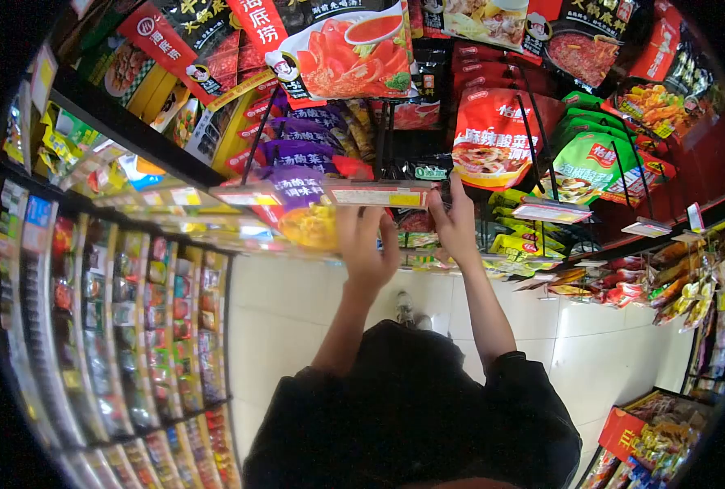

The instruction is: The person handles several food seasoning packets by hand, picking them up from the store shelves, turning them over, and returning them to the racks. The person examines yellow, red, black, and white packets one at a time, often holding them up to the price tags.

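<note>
Reaching up with both hands, I work at the front of a display hook among hanging food packets. My left hand (366,244) is raised with its back toward the camera, fingers pointing up, the tips meeting the lower edge of the price label (379,196) that sits across the hook's front end. I cannot tell whether those fingers pinch the label or only rest against it, because the label hides their tips. My right hand (456,222) is just beside it at the label's right end, thumb and fingers closed on that end, one finger standing up above the label's top edge. Both hands are close together, almost side by side.

The label is a long white and yellow strip, level, in the upper middle of the view. Behind it and to its left hang the purple packets (297,159), lined up one behind another on the same hook. The front one shows a yellow dish just left of my left hand. To the right hangs a red packet (493,134), and further right the green packets (595,159) on their own hooks. A large red pouch (342,53) hangs above. Below the hands lie the pale floor tiles (297,318), and shelves of small goods (134,326) run down the left side.
</note>
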